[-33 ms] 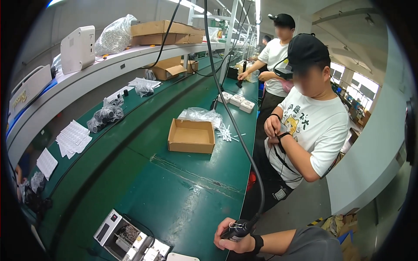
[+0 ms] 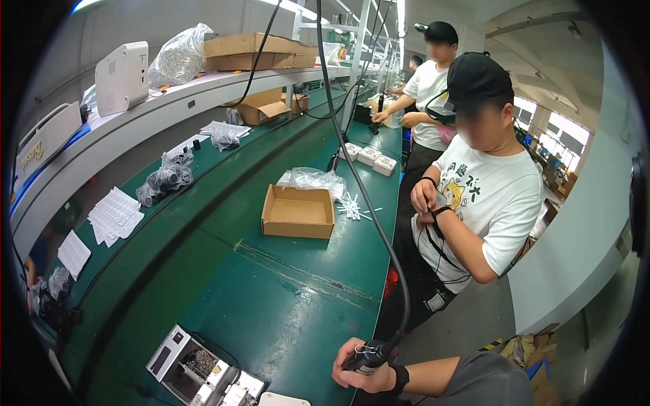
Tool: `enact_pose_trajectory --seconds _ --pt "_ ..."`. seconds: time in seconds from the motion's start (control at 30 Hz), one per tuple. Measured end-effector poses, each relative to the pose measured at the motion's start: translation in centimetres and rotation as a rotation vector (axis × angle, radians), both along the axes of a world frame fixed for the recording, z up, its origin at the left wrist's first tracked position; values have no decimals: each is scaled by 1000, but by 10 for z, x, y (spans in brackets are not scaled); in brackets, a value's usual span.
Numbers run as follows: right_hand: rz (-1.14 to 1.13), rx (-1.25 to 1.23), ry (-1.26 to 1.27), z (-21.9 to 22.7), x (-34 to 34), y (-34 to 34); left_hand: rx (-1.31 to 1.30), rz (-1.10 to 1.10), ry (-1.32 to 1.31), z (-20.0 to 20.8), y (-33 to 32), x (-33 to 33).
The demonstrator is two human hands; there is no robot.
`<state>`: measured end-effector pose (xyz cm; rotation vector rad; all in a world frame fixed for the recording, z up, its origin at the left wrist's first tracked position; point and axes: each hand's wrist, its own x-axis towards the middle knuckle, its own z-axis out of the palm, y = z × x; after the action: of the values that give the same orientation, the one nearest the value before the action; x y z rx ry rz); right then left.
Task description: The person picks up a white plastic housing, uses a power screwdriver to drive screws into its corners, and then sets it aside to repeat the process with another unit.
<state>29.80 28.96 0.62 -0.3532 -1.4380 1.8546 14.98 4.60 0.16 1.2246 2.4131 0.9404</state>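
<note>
Gripping going on at the bottom of the view: the right hand (image 2: pixel 377 383) has its fingers (image 2: pixel 347 350) curled around a black handheld tool (image 2: pixel 370 357) – clamped on it, no daylight I can spot. Can't make out the tip, so no idea if it touches anything. The tool leans, its upper end toward the right, where a thick black cord (image 2: pixel 380 240) joins it and sweeps way up past the top of the frame.

Arm-wise, the bare forearm (image 2: pixel 433 377) comes in from the lower right, pretty much sideways, with a black wristband (image 2: pixel 402 379) just behind the hand and grey cloth (image 2: pixel 493 382) further back. Wrist looks close to straight, and the hand sits by the near right edge of the green table (image 2: pixel 271 298). Left hand is out of view, so can't tell what its fingers are up to.

To the hand's left there's a metal-and-black machine (image 2: pixel 186 358) with an open bin of small metal bits (image 2: pixel 199 364), plus a white object (image 2: pixel 284 400) cut off by the bottom edge. Farther up the table – well apart from the hand – sit an open cardboard box (image 2: pixel 298 229), a clear plastic bag (image 2: pixel 315 181) behind it and a pile of white sticks (image 2: pixel 351 207) just beside it. A co-worker in a white T-shirt (image 2: pixel 504 186) stands along the right side, hands together at the waist.
</note>
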Motion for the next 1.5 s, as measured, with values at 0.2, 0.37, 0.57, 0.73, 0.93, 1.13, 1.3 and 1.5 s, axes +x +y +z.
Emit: enact_pose_trajectory --seconds 0.2,0.37,0.57,0.73,0.93,1.13,1.3,1.5 --pt "-8 -58 66 -8 2 -4 -12 30 -12 5 2 6" --pt "34 27 36 -10 6 -4 -29 63 6 6 2 9" --pt "5 18 -13 2 7 -2 -32 35 17 7 15 18" --pt "-2 -12 -56 23 24 -11 12 3 -99 17 25 33" --pt "9 5 -131 26 36 4 172 138 -1461 -16 52 24" --pt "-3 -59 -197 28 47 -1 158 114 -1859 -15 114 0" --pt "11 -130 -280 21 42 -4 267 84 -1857 -28 109 -1" --pt "204 -160 -224 24 16 -17 185 -157 -1266 13 37 18"
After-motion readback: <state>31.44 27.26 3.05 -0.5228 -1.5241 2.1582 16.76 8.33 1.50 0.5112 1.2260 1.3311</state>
